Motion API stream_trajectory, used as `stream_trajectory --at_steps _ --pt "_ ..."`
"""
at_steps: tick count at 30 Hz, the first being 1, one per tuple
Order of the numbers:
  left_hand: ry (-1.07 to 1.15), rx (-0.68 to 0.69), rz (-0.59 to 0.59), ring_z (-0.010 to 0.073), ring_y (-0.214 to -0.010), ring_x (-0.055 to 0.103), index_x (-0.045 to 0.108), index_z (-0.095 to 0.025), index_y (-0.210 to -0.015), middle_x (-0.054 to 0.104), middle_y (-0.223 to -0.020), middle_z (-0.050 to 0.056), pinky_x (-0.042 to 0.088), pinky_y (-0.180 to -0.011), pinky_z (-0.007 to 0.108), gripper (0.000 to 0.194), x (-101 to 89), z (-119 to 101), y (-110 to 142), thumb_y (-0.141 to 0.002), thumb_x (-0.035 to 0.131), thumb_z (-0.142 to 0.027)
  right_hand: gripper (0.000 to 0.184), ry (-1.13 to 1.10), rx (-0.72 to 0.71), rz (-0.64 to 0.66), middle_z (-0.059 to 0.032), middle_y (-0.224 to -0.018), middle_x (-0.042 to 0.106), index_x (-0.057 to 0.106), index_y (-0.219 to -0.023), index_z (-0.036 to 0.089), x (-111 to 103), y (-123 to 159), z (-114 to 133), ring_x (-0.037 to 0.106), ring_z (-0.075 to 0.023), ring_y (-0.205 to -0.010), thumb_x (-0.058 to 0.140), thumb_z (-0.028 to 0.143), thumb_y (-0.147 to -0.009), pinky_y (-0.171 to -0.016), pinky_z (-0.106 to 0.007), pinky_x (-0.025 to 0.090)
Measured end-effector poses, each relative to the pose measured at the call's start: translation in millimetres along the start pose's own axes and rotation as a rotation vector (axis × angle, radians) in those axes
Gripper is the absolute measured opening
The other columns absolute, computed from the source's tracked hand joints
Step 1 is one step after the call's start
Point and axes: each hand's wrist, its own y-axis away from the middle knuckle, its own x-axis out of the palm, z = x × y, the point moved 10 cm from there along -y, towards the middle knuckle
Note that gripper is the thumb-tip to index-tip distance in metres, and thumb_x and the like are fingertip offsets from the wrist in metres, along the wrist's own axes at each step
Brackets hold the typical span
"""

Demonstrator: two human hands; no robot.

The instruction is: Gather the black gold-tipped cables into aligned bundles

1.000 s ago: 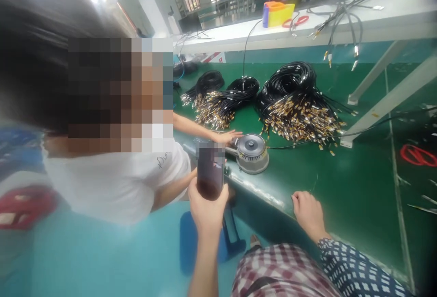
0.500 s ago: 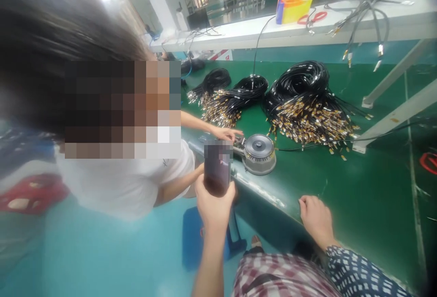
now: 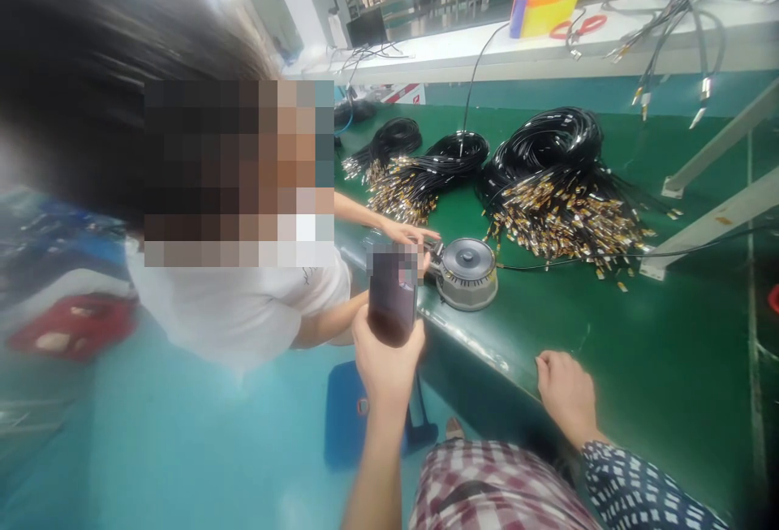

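My left hand point(image 3: 389, 364) is wrapped round the lower part of a dark smartphone point(image 3: 391, 311), held upright in front of a co-worker. On the front edge of the green bench point(image 3: 657, 335) rests my right hand point(image 3: 567, 396), its fingers curled in with nothing visible in them. Beyond the phone stands a round grey machine point(image 3: 467, 274) with a disc on top, like a tape dispenser. A co-worker's hand point(image 3: 405, 231) reaches to its left side; the phone partly hides the other hand.
Bundles of black cables point(image 3: 548, 161) with metal-tipped ends lie along the bench. Above runs a white shelf point(image 3: 450, 51) with a yellow-orange tape dispenser point(image 3: 544, 15), red-handled scissors point(image 3: 587, 25) and loose cables. A slanted white post point(image 3: 718, 230) stands at right. A blue stool point(image 3: 342, 424) is below.
The view has shifted slightly, so the bench and cables sit a little further right. The co-worker's hand has moved slightly at the machine. Both my hands keep their pose.
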Motion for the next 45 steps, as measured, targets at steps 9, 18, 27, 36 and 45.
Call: stream_trajectory --at_steps 9,18,27,36,45 --pt "0.008 0.023 -0.022 0.0268 -0.099 0.062 0.053 -0.02 -0.113 0.064 -0.108 0.009 0.049 -0.089 0.044 0.062 -4.9 -1.8 2.4 -0.06 0.078 -0.039 0.028 0.006 0.004 -0.001 -0.0076 -0.085 0.064 0.059 -0.086 0.018 -0.3 0.6 -0.4 0.055 -0.0224 -0.079 0.035 0.03 -0.097 -0.068 -0.033 0.033" --pt "-0.001 -0.013 0.015 0.0262 -0.096 0.063 0.053 -0.021 -0.109 0.063 -0.105 0.007 0.05 -0.086 0.044 0.058 -3.7 1.7 12.9 -0.06 0.078 -0.04 0.028 -0.022 -0.004 -0.017 -0.0086 -0.084 0.063 0.058 -0.085 0.019 -1.2 2.3 -0.3 0.054 -0.0224 -0.077 0.035 0.03 -0.096 -0.066 -0.034 0.032" --pt "0.018 0.023 0.065 0.0245 -0.094 0.063 0.051 -0.023 -0.109 0.062 -0.103 0.005 0.05 -0.085 0.041 0.056 2.0 -4.3 25.7 -0.061 0.077 -0.037 0.029 -0.039 -0.008 -0.02 -0.0092 -0.084 0.062 0.059 -0.085 0.018 -0.2 2.3 -2.3 0.052 -0.0218 -0.077 0.035 0.03 -0.095 -0.066 -0.034 0.031" --pt "0.024 0.042 0.074 0.0245 -0.09 0.065 0.052 -0.023 -0.106 0.063 -0.101 0.004 0.05 -0.083 0.041 0.053 2.1 -7.0 33.5 -0.061 0.077 -0.037 0.027 -0.042 -0.019 -0.035 -0.0082 -0.083 0.062 0.059 -0.085 0.018 -0.8 3.3 -3.0 0.051 -0.0209 -0.076 0.037 0.029 -0.095 -0.066 -0.033 0.03" --pt "0.007 0.064 0.089 0.0249 -0.093 0.065 0.052 -0.023 -0.108 0.064 -0.105 0.005 0.05 -0.085 0.041 0.055 3.6 -5.7 46.4 -0.062 0.077 -0.038 0.026 -0.052 -0.02 -0.06 -0.0087 -0.083 0.061 0.059 -0.085 0.017 -3.1 4.4 -3.5 0.05 -0.0202 -0.075 0.038 0.03 -0.094 -0.066 -0.033 0.029"
